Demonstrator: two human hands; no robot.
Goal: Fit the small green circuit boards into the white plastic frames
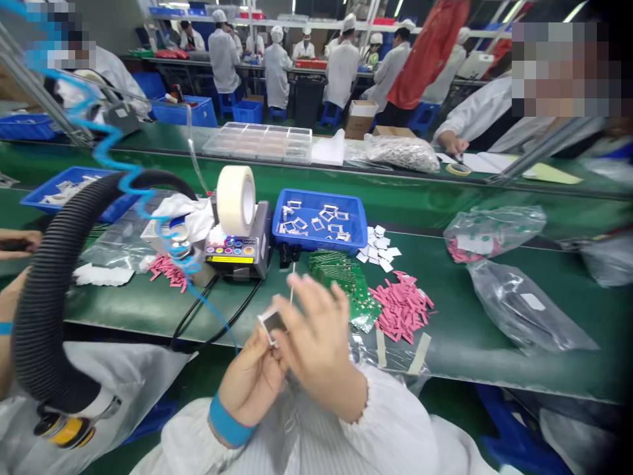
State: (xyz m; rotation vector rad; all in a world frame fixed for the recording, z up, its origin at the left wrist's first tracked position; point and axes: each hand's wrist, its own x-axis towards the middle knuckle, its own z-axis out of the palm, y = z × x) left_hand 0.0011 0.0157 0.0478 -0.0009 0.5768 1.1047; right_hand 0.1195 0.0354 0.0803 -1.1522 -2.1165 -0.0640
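My left hand [254, 379], with a blue band at the wrist, pinches a small white rectangular frame with a dark panel [273, 324] just over the front edge of the bench. Beside it, my right hand [319, 336] reaches across; its fingers are raised and smeared by motion, with the thumb close to the frame. Whether it grips anything is unclear. A thin pale strip [293, 284] shows above its fingertips. Beyond the hands lie green circuit boards [341, 274], a heap of pink strips [403, 307] and white square pieces [380, 247].
A blue tray [319, 245] of white frames stands behind the boards. To its left is a tape dispenser [237, 254] bearing a large tape roll [236, 201]. A black ribbed hose [44, 277] arches at left. Clear plastic bags [524, 310] lie at right. Co-workers sit nearby.
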